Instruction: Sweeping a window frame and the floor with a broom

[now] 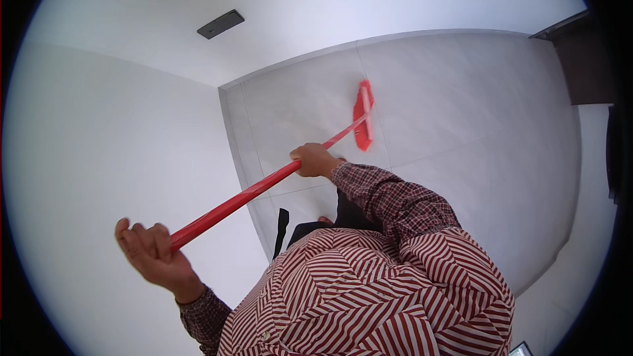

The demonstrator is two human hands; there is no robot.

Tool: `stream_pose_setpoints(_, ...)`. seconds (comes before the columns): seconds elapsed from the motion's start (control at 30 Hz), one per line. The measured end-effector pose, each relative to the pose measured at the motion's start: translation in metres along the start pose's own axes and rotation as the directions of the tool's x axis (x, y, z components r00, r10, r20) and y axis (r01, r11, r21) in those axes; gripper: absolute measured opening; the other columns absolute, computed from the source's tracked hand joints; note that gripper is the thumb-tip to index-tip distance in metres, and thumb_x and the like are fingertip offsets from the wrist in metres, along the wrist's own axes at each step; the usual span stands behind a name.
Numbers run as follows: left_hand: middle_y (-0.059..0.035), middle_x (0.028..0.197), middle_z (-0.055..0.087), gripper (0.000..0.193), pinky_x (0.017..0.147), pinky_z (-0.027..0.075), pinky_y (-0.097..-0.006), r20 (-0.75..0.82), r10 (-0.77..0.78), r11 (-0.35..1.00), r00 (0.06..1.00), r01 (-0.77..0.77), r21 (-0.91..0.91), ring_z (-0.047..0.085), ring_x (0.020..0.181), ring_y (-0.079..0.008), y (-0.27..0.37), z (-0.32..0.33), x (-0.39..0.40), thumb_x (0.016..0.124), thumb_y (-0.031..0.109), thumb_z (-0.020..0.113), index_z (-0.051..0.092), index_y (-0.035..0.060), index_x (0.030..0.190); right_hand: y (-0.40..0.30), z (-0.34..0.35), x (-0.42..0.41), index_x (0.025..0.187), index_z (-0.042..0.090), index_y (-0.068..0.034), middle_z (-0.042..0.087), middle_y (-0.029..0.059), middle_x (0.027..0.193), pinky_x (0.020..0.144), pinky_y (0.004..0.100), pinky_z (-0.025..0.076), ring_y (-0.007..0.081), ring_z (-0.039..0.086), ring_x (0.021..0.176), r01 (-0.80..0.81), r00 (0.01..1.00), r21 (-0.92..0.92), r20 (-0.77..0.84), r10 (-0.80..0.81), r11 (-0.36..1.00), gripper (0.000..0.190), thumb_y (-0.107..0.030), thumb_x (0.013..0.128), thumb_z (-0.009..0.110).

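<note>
A red broom slants across the view, its handle (pixel 237 201) running from lower left toward the upper right. My left hand (pixel 156 259) is curled around the top end of the handle. Farther down the shaft, my right hand (pixel 315 160) grips it in a fist. The broom head (pixel 365 116), with red bristles and a paler red block, rests on or just above the grey tiled floor (pixel 445 99); its contact is hard to judge. It looks slightly blurred. Part of the shaft is hidden by the right hand.
White walls meet at a corner (pixel 219 87) beyond the broom, with a grey skirting (pixel 296 63) along the floor. A dark rectangular wall plate (pixel 221 24) is on the far wall. At the right stand a dark brown panel (pixel 586 62) and a black object (pixel 613 153).
</note>
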State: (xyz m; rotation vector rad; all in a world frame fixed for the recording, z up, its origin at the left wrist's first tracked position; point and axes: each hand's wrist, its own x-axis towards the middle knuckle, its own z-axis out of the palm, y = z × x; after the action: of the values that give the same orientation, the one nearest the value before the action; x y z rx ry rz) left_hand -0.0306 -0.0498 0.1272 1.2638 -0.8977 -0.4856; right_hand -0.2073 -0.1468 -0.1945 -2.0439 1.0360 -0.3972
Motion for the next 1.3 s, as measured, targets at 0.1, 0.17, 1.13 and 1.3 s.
stream_pose_setpoints(0.1, 0.0053, 0.06, 0.024, 0.024, 0.044, 0.022, -0.0183, 0.108, -0.15, 0.988, 0.983, 0.147, 0.036, 0.017, 0.046, -0.0027, -0.048, 0.019, -0.017, 0.096, 0.021, 0.044, 0.049, 0.0001, 0.106, 0.056, -0.007, -0.02, 0.073, 0.064, -0.011, 0.065, 0.0111, 0.077, 0.066, 0.0428, 0.049, 0.0304, 0.063, 0.076, -0.101, 0.993, -0.092, 0.045, 0.105, 0.991, 0.011, -0.018, 0.065, 0.061)
stream_pose_setpoints(0.17, 0.0053, 0.06, 0.024, 0.024, 0.044, 0.023, -0.019, 0.061, -0.401, 0.915, 0.914, 0.402, -0.011, 0.019, 0.046, -0.0033, -0.082, 0.016, -0.034, 0.095, 0.021, 0.045, 0.048, -0.0001, 0.107, 0.09, 0.001, -0.028, 0.074, 0.065, -0.012, 0.065, 0.0111, 0.077, 0.066, 0.0426, 0.05, 0.0298, 0.063, 0.077, -0.132, 0.983, -0.148, 0.109, 0.148, 0.98, 0.012, -0.018, 0.064, 0.061)
stream_pose_setpoints(1.13, 0.0045, 0.059, 0.023, 0.026, 0.05, 0.025, -0.0182, -0.21, -0.048, 0.999, 0.977, 0.044, -0.024, 0.022, 0.046, -0.0031, -0.012, -0.044, -0.021, 0.096, 0.02, 0.037, 0.051, 0.0014, 0.106, -0.027, -0.006, 0.013, 0.073, 0.059, -0.011, 0.063, 0.0092, 0.073, 0.061, 0.0441, 0.047, 0.0304, 0.062, 0.076, -0.077, 0.992, -0.167, 0.082, 0.092, 0.983, 0.006, -0.012, 0.067, 0.061)
stream_pose_setpoints(1.3, 0.0055, 0.057, 0.025, 0.031, 0.052, 0.026, -0.0207, 0.218, -0.141, 0.942, 0.966, 0.198, -0.27, 0.023, 0.049, -0.0058, -0.008, -0.026, 0.037, 0.097, 0.023, 0.035, 0.057, 0.0015, 0.102, -0.036, 0.024, -0.044, 0.069, 0.058, -0.01, 0.061, 0.0137, 0.065, 0.058, 0.0476, 0.046, 0.036, 0.06, 0.066, -0.21, 0.961, 0.132, -0.152, 0.229, 0.969, 0.007, -0.017, 0.069, 0.06)
